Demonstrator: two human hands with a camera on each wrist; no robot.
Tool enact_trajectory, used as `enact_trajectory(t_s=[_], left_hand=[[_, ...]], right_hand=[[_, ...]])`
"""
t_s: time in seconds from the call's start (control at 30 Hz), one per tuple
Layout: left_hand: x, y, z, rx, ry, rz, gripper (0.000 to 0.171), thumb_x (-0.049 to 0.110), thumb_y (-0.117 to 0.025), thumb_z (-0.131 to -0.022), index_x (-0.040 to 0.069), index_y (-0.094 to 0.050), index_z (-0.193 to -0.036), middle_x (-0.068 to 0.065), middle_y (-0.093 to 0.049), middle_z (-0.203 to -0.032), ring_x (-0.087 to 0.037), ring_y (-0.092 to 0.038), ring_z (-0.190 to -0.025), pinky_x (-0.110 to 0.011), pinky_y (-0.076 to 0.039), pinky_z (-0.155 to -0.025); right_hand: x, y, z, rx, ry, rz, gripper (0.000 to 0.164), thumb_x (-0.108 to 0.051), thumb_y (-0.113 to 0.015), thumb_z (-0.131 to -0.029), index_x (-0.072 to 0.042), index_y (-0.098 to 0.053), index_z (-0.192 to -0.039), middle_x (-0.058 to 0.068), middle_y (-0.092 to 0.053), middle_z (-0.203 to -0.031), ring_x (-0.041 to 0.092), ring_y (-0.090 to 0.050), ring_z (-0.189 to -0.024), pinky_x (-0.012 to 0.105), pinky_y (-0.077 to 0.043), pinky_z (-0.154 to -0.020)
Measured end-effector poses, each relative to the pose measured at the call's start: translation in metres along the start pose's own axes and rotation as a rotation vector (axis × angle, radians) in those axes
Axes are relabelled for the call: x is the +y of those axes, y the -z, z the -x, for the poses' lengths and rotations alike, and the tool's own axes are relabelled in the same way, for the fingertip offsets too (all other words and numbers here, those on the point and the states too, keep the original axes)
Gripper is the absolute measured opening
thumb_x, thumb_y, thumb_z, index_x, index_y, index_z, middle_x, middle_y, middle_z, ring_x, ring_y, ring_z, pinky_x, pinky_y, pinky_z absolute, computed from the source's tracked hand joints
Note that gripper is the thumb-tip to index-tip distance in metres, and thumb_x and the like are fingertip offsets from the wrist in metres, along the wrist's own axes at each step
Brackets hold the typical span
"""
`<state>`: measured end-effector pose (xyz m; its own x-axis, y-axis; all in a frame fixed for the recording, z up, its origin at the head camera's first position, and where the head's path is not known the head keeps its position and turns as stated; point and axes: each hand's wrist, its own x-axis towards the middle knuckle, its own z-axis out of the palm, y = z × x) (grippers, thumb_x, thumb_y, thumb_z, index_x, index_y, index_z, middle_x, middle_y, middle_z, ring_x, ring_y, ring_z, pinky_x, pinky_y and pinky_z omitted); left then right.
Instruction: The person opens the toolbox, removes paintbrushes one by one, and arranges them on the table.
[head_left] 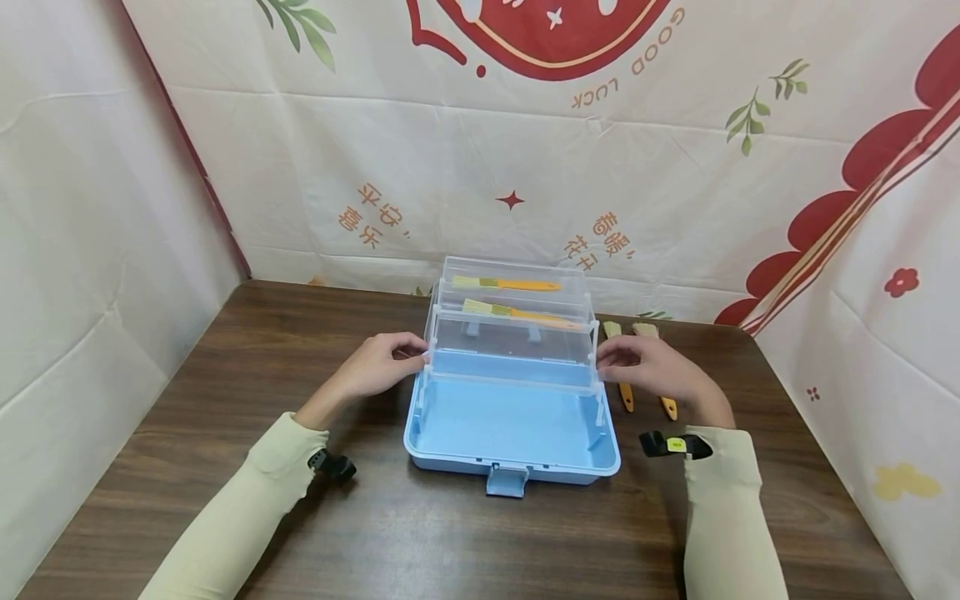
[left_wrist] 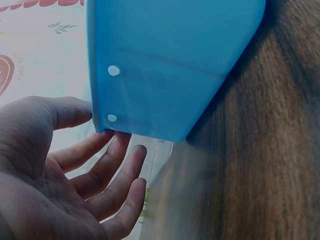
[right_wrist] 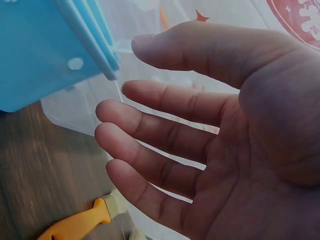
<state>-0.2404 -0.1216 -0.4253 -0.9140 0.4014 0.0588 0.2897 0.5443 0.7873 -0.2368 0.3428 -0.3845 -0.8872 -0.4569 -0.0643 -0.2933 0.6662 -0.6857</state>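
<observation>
A light-blue toolbox (head_left: pixel 517 475) stands with its clear lid raised and its clear tiered trays (head_left: pixel 517 342) lifted over the back half. Two paintbrushes with yellow handles, an upper brush (head_left: pixel 528 285) and a lower brush (head_left: pixel 525 314), lie in the trays. At the box's back left corner is my left hand (head_left: pixel 382 362), thumb tip at the rim and loosely bent fingers beside the corner. My right hand (head_left: pixel 652 367) hovers by the back right corner, its fingers relaxed and spread, holding nothing. The box's front compartment (head_left: pixel 502 421) shows a bare floor.
Two more yellow-handled brushes, one (head_left: pixel 626 396) nearer the box and another (head_left: pixel 669 407) partly under my right hand, lie on the brown wooden table (head_left: pixel 375 533). A printed white cloth (head_left: pixel 450 167) hangs behind the table. The blue latch (head_left: pixel 507 481) hangs down in front.
</observation>
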Motion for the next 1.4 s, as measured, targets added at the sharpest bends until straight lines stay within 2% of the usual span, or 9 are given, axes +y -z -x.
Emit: enact_trajectory(t_s=[0.17, 0.57, 0.93, 1.27, 1.4], left_hand=[[0.002, 0.0, 0.0, -0.001, 0.002, 0.0, 0.029, 0.024, -0.068, -0.108, 0.005, -0.077, -0.127, -0.01, -0.077, -0.116, -0.027, -0.07, -0.107, -0.049, -0.058, -0.097], [0.002, 0.0, -0.001, -0.002, -0.019, 0.001, 0.029, 0.023, -0.068, -0.108, 0.003, -0.077, -0.126, -0.01, -0.077, -0.116, -0.027, -0.07, -0.107, -0.049, -0.058, -0.097], [0.002, 0.001, -0.001, -0.003, -0.004, -0.005, 0.029, 0.025, -0.068, -0.108, 0.005, -0.078, -0.127, -0.009, -0.077, -0.117, -0.026, -0.07, -0.107, -0.049, -0.058, -0.097], [0.007, 0.009, 0.001, 0.052, 0.015, 0.023, 0.026, 0.026, -0.071, -0.106, 0.01, -0.079, -0.125, -0.006, -0.077, -0.118, -0.025, -0.07, -0.109, -0.049, -0.056, -0.099], [0.01, 0.014, 0.004, 0.099, 0.024, 0.042, 0.03, 0.032, -0.072, -0.107, 0.011, -0.078, -0.128, -0.007, -0.077, -0.122, -0.028, -0.07, -0.114, -0.052, -0.055, -0.102]], right_hand=[[0.0, -0.003, -0.001, -0.01, -0.011, 0.016, 0.03, -0.021, -0.076, -0.106, -0.003, -0.072, -0.13, 0.008, -0.074, -0.115, 0.026, -0.067, -0.1, 0.029, -0.059, -0.087], [-0.002, -0.006, -0.001, -0.011, -0.011, 0.043, 0.027, -0.017, -0.076, -0.104, -0.002, -0.073, -0.125, 0.007, -0.074, -0.111, 0.025, -0.067, -0.098, 0.031, -0.059, -0.085], [0.0, -0.005, 0.001, -0.016, -0.037, 0.069, 0.026, -0.018, -0.078, -0.103, -0.004, -0.073, -0.124, 0.006, -0.072, -0.109, 0.026, -0.064, -0.097, 0.034, -0.059, -0.087], [-0.001, -0.005, 0.002, -0.017, -0.041, 0.045, 0.027, -0.019, -0.078, -0.103, -0.004, -0.073, -0.124, 0.006, -0.072, -0.106, 0.027, -0.064, -0.095, 0.033, -0.059, -0.085], [-0.003, -0.006, 0.0, -0.017, -0.039, 0.038, 0.027, -0.02, -0.079, -0.102, -0.005, -0.073, -0.123, 0.006, -0.072, -0.105, 0.027, -0.064, -0.094, 0.034, -0.059, -0.085]])
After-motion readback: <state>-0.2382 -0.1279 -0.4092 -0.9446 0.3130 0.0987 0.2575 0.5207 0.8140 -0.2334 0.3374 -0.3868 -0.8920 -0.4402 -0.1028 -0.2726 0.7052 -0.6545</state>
